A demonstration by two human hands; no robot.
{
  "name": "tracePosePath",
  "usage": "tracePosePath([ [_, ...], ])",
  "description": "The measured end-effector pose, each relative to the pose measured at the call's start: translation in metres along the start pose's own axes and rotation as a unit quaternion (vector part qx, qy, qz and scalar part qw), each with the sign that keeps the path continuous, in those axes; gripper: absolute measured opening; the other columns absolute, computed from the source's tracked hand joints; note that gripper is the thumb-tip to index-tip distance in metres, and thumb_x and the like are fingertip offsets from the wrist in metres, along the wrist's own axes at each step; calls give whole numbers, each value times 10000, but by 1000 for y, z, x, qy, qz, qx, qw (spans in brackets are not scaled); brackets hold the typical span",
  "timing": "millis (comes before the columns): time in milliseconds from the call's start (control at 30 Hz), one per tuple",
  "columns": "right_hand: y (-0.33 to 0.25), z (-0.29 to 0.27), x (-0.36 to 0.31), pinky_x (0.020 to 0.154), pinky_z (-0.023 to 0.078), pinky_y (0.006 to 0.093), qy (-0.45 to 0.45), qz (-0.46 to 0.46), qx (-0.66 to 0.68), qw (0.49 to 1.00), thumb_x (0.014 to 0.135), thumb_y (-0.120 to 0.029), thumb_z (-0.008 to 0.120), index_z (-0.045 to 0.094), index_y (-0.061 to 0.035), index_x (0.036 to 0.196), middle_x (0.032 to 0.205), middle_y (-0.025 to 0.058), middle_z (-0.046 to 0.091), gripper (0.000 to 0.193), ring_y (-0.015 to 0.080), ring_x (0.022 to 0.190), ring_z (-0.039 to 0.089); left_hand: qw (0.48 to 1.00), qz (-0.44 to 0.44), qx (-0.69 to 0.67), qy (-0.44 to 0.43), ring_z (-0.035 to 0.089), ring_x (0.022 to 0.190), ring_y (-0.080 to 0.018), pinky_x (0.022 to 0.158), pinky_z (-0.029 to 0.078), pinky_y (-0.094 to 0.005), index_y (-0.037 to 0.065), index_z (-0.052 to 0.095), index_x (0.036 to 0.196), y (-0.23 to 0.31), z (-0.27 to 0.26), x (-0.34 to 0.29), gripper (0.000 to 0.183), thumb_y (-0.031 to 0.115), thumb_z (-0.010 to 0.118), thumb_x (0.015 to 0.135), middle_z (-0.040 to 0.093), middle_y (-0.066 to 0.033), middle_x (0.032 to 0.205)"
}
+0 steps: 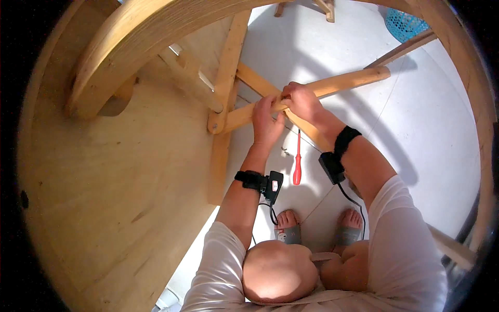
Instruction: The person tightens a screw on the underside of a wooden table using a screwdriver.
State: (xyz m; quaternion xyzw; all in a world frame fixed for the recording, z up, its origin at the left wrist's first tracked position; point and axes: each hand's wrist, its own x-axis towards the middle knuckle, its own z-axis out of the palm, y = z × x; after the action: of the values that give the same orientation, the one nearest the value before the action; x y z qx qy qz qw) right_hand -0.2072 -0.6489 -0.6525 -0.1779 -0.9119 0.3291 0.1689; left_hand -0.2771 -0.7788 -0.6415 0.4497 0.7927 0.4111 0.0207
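Two pale wooden legs cross in front of me: one long leg (353, 83) runs up to the right, the other leg (306, 127) slants down to the right. Just left of the crossing, my left hand (267, 125) is wrapped round the long leg. My right hand (304, 104) is closed at the crossing itself, its fingertips pressed together against the wood; anything small between them is hidden. Below the hands a red-handled screwdriver (297, 169) lies on the floor, shaft pointing away from me. Small dark pieces (284, 151), perhaps screws, lie beside it.
A large wooden panel (130, 192) fills the left side, with a curved wooden rim (150, 31) above it. An upright wooden bar (228, 67) joins the long leg near the panel. A blue perforated basket (404, 26) stands at the far right. My feet (287, 221) are close below.
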Motion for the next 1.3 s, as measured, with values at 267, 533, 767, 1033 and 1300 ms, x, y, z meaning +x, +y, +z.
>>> tracePosePath([
  [267,-4,0,-2,676,459,356,26,-7,26,999,705,-120,563,593,10,812,836,149,560,171,310,742,567,998,54,29,14,517,940,-315,820,414,-378,28,542,1000,-8,0,1,399,12,602,605,548,-137,997],
  [533,-4,-4,-3,668,457,360,24,-15,42,999,708,-129,569,585,13,808,838,153,559,174,323,741,562,997,56,46,18,486,918,-312,811,394,-399,16,577,870,-5,2,0,267,58,606,608,528,-123,958],
  [767,-6,-6,-2,685,468,403,15,-19,11,1000,706,-148,590,590,-17,842,848,179,566,189,366,775,568,997,56,49,9,513,929,-308,803,423,-383,9,589,879,-3,1,1,268,40,606,614,548,-129,977],
  [1033,-8,-5,-2,679,465,406,21,-11,25,999,707,-152,583,586,-1,800,829,191,567,177,364,774,572,997,52,57,2,512,930,-303,811,422,-371,0,598,863,-2,-1,0,254,40,615,612,551,-128,976],
  [1300,-7,-3,0,670,466,410,20,-4,1,1000,705,-169,578,584,-1,780,796,195,564,184,371,745,573,997,48,55,2,504,951,-303,830,413,-373,-5,594,878,-5,2,-1,278,28,611,603,547,-130,986],
])
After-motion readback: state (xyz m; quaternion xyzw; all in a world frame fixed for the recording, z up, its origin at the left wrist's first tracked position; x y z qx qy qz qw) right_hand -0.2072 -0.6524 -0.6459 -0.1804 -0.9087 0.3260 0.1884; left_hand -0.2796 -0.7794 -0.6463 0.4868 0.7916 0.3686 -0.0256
